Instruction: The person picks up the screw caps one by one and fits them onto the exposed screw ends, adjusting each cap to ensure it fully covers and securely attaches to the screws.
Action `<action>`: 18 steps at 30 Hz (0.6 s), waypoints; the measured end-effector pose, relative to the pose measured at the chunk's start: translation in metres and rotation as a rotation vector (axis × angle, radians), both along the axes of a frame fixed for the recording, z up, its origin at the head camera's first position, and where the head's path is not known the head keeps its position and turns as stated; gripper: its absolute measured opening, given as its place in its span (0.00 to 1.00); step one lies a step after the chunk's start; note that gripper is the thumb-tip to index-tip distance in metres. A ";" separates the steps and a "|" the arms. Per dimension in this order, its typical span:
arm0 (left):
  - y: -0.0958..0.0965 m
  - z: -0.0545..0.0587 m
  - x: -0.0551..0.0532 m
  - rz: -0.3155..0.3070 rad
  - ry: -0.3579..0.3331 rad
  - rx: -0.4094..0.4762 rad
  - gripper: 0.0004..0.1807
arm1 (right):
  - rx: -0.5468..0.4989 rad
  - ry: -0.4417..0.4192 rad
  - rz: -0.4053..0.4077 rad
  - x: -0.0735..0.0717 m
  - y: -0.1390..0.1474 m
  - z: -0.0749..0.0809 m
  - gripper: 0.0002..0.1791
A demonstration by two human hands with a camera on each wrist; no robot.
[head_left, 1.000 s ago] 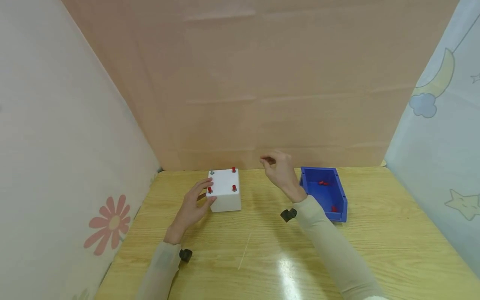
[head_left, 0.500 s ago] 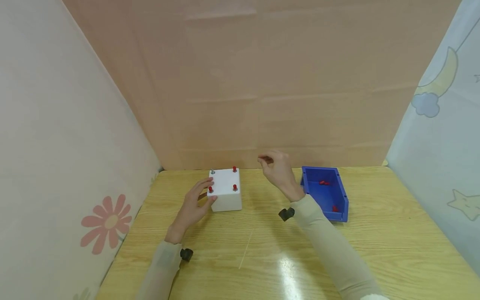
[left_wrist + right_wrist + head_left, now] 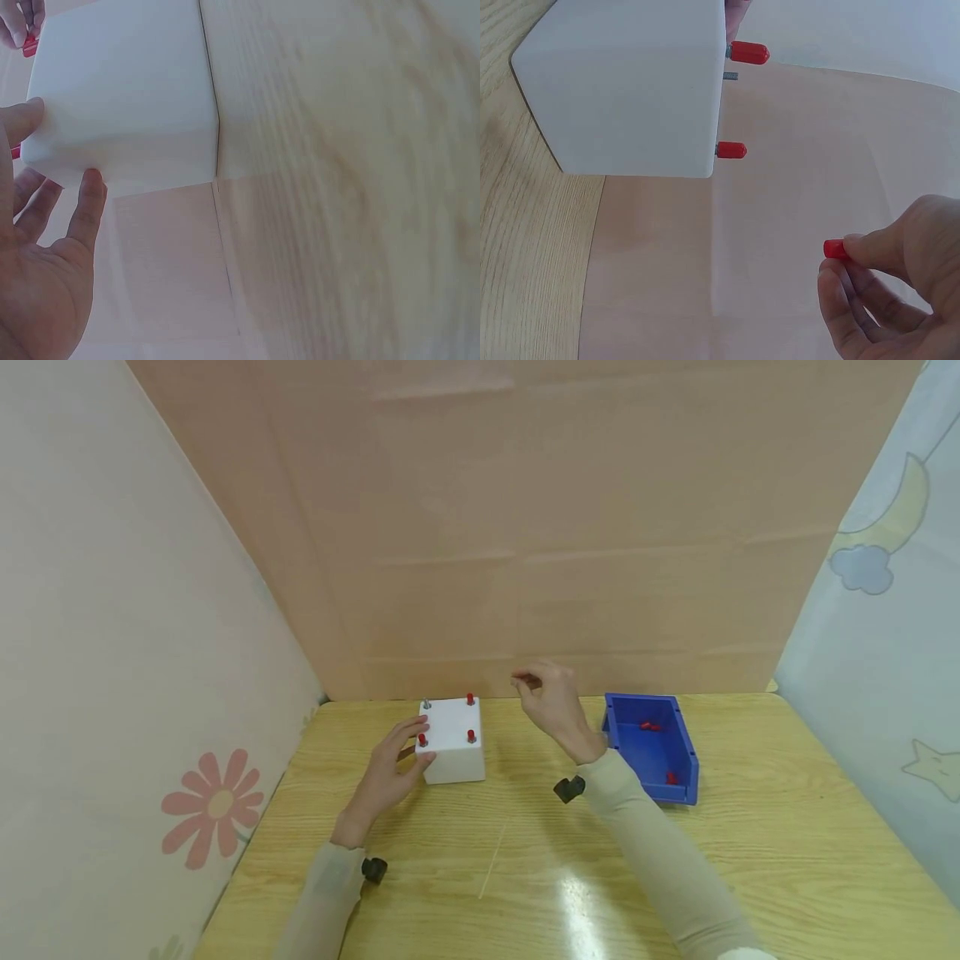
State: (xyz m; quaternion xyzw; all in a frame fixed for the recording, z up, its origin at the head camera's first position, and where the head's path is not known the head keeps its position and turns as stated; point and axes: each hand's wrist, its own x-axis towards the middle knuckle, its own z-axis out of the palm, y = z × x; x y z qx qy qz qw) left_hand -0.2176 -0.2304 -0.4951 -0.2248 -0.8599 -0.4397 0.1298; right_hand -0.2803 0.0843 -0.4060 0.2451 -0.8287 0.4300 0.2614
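Note:
A white block (image 3: pixel 453 718) stands on the table with bolts upright at its top corners. Red caps (image 3: pixel 471 736) cover three bolts; the far left bolt (image 3: pixel 427 703) is bare metal. My left hand (image 3: pixel 384 775) holds the block at its left side, thumb on the near face and fingers over the top edge. Right of the block, my right hand (image 3: pixel 553 703) is raised in the air. In the right wrist view its thumb and fingers pinch a small red cap (image 3: pixel 835 249), apart from the block. That cap is too small to make out in the head view.
A blue bin (image 3: pixel 686 743) stands on the table at the right, partly behind the right forearm, with several loose red caps (image 3: pixel 649 726) inside. A brown sheet (image 3: pixel 525 527) rises behind the table (image 3: pixel 450 893), and patterned panels stand on both sides.
My right hand has drifted slightly left toward the block, still raised. The left hand keeps its place on the block. The whole head view has shifted slightly.

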 end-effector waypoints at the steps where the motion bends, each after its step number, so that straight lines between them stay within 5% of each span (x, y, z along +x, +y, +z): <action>1: 0.000 0.000 0.000 -0.001 0.001 0.001 0.28 | -0.001 -0.001 0.001 0.000 -0.001 0.000 0.06; 18: 0.003 0.000 0.000 -0.012 0.003 0.020 0.28 | -0.017 -0.003 0.016 0.002 -0.009 0.001 0.06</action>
